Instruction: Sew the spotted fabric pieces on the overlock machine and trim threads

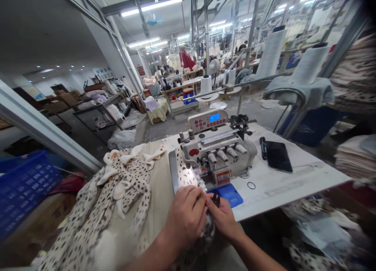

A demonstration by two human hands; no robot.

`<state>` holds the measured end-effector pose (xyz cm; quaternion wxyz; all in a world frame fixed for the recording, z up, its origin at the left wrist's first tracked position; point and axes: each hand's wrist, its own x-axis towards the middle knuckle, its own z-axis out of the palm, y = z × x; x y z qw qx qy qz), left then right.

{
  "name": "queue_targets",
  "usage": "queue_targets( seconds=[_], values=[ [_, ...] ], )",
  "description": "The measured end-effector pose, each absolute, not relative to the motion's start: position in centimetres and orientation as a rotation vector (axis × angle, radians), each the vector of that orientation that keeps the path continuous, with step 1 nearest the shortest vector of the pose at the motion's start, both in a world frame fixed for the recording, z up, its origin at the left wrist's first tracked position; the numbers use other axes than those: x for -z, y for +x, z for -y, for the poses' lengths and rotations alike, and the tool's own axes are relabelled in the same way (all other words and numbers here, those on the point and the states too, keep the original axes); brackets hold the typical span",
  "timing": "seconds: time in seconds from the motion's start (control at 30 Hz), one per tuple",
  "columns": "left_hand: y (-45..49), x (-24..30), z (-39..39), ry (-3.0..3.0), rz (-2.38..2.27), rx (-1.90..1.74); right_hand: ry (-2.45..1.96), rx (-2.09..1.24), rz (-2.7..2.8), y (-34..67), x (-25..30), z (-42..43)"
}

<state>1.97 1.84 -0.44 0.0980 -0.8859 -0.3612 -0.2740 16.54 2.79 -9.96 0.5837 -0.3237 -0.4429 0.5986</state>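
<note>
Left hand (185,217) curled, right hand (223,219) pinching, both on spotted fabric (209,235)

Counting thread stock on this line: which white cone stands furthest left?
The white thread cone on a round white stand, behind the overlock machine; the other cones stand further right.

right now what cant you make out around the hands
All from the head view:
- black item at the right hand: too small and partly covered by the fingers, so its kind is unclear
- what the left hand grips: hidden by the hand itself
- needle area of the overlocker: washed out by lamp glare, covered by spotted fabric
- orange label: text too small
</note>
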Motion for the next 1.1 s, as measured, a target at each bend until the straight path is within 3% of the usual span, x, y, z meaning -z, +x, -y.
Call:
queue_targets(
  seconds=[0.77,1.1],
  values=[
    [1.6,-0.4,-2.2,-2.58,1.398,0.927,-0.675,-1.169,1.407,17.2,7.9,-2.9],
    [0.5,-0.5,-4.7,-2.62,1.405,0.841,-0.754,-1.333,1.271,17.1,9.9,-2.8]
  ],
)
